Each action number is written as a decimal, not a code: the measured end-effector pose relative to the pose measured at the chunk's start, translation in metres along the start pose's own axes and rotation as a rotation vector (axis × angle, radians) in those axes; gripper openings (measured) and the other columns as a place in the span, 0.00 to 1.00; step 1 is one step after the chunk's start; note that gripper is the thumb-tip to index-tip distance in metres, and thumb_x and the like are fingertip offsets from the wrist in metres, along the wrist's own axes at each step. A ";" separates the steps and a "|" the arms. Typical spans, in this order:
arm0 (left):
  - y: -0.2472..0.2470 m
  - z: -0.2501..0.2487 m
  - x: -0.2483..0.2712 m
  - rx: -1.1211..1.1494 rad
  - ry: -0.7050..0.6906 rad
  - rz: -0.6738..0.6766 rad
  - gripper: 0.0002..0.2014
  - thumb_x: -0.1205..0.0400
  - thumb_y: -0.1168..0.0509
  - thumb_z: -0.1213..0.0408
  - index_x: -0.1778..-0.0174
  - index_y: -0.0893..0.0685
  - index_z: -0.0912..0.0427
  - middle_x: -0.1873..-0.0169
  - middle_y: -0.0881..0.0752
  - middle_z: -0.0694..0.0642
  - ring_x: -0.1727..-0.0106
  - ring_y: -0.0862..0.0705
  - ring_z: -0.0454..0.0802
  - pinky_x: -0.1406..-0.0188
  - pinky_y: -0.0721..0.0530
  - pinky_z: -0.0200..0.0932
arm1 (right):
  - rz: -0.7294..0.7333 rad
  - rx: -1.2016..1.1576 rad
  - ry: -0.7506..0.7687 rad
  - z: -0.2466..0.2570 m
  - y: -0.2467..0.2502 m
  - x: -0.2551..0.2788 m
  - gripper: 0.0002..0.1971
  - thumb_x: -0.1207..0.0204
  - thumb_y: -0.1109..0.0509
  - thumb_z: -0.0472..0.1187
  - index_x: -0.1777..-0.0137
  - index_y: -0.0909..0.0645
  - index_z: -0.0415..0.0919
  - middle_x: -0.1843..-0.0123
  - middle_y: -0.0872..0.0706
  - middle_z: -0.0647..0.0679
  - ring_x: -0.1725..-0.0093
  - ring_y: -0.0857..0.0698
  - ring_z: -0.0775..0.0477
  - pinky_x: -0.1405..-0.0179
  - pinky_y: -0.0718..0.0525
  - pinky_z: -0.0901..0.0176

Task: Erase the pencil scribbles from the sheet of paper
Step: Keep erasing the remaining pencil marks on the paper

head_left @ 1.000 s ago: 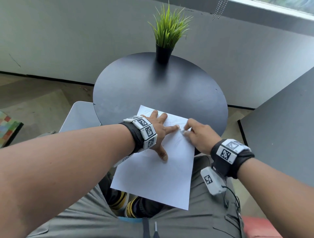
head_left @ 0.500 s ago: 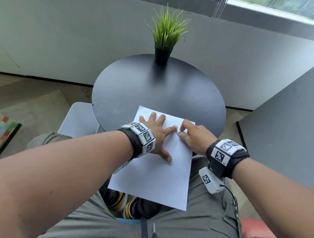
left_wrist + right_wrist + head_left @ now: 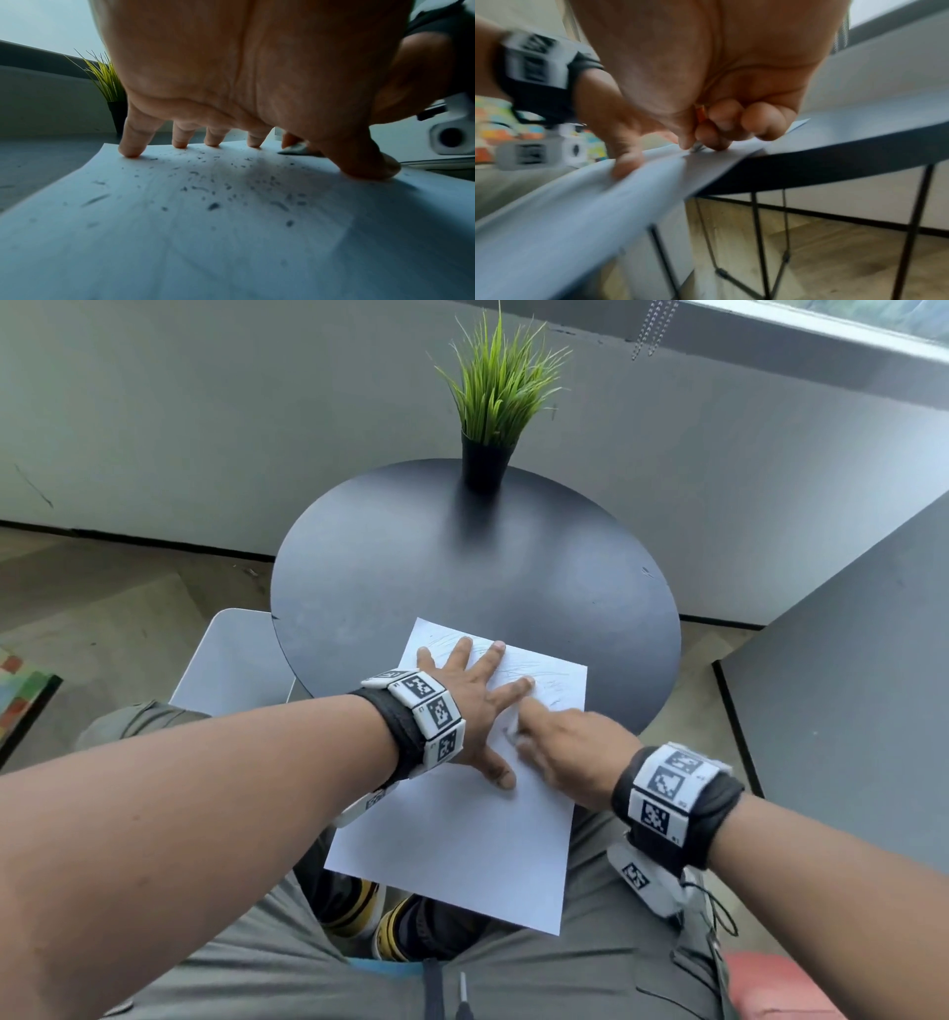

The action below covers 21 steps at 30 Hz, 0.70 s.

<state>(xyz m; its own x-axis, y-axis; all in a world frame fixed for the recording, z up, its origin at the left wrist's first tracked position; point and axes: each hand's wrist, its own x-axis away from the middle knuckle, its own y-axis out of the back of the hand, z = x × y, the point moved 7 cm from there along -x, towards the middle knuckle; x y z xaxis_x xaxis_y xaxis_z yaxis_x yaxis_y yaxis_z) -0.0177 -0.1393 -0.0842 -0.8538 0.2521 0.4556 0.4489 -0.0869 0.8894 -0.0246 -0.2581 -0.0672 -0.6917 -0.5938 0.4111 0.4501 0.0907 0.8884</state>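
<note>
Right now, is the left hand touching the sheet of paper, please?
Touching: the left wrist view shows the left hand with fingertips and thumb pressed onto the sheet of paper.

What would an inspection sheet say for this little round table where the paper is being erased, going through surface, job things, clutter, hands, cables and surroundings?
Surface: round black table, matte; the sheet overhangs its near edge.
Job's things: white sheet of paper; faint pencil scribbles remain at its far end; small eraser, blurred.
Clutter: dark eraser crumbs scattered on the sheet; potted grass plant at the table's far edge.
Hands: left hand flat with fingers spread, pressing the sheet; right hand pinches the eraser against the paper.
Cables: thin black cable hangs from the right wristband.
Surroundings: grey wall, wood floor, white chair at left.
</note>
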 end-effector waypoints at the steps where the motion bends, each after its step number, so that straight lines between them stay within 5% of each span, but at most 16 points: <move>1: 0.000 0.001 0.000 -0.003 0.004 0.000 0.65 0.42 0.36 0.14 0.14 0.61 0.34 0.12 0.64 0.55 0.13 0.60 0.71 0.25 0.43 0.81 | -0.031 0.003 -0.064 -0.011 0.007 -0.006 0.12 0.14 0.48 0.54 0.41 0.37 0.46 0.45 0.15 0.37 0.49 0.16 0.31 0.52 0.19 0.44; 4: 0.001 0.002 -0.001 -0.014 0.009 -0.002 0.66 0.43 0.36 0.14 0.14 0.61 0.34 0.12 0.64 0.54 0.14 0.59 0.70 0.26 0.42 0.81 | -0.118 -0.002 -0.146 -0.024 0.021 -0.013 0.09 0.14 0.48 0.52 0.48 0.40 0.47 0.48 0.14 0.37 0.53 0.17 0.30 0.55 0.18 0.42; 8: 0.001 0.002 0.002 -0.003 0.004 0.005 0.66 0.43 0.36 0.14 0.14 0.61 0.34 0.12 0.64 0.53 0.13 0.60 0.70 0.25 0.44 0.81 | -0.024 0.047 0.009 0.012 -0.002 -0.003 0.11 0.15 0.46 0.51 0.41 0.39 0.45 0.48 0.14 0.39 0.53 0.16 0.32 0.58 0.19 0.45; 13: 0.001 0.004 0.002 -0.006 0.018 -0.017 0.67 0.44 0.36 0.14 0.13 0.60 0.37 0.12 0.62 0.52 0.13 0.58 0.68 0.25 0.42 0.80 | -0.135 -0.026 -0.155 -0.017 0.022 -0.024 0.10 0.14 0.48 0.52 0.47 0.39 0.46 0.45 0.15 0.37 0.54 0.19 0.32 0.57 0.22 0.46; 18: 0.001 0.002 0.004 0.006 0.011 -0.009 0.67 0.42 0.35 0.15 0.13 0.61 0.37 0.12 0.64 0.52 0.13 0.60 0.68 0.26 0.43 0.81 | -0.021 -0.011 -0.064 0.011 -0.006 -0.002 0.15 0.15 0.46 0.51 0.36 0.38 0.43 0.44 0.15 0.36 0.49 0.17 0.31 0.53 0.19 0.45; 21: 0.002 0.001 0.002 0.002 0.007 -0.010 0.65 0.42 0.36 0.14 0.14 0.62 0.33 0.12 0.64 0.53 0.13 0.59 0.69 0.27 0.41 0.82 | -0.090 -0.035 -0.210 -0.022 0.012 -0.010 0.13 0.14 0.47 0.53 0.40 0.36 0.44 0.44 0.16 0.35 0.49 0.17 0.30 0.54 0.20 0.45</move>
<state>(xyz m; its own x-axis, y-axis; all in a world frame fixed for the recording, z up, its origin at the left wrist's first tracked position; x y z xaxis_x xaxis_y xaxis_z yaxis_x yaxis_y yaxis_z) -0.0182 -0.1384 -0.0812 -0.8599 0.2464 0.4470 0.4409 -0.0828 0.8937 -0.0003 -0.2684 -0.0651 -0.8307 -0.4185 0.3671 0.3980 0.0148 0.9173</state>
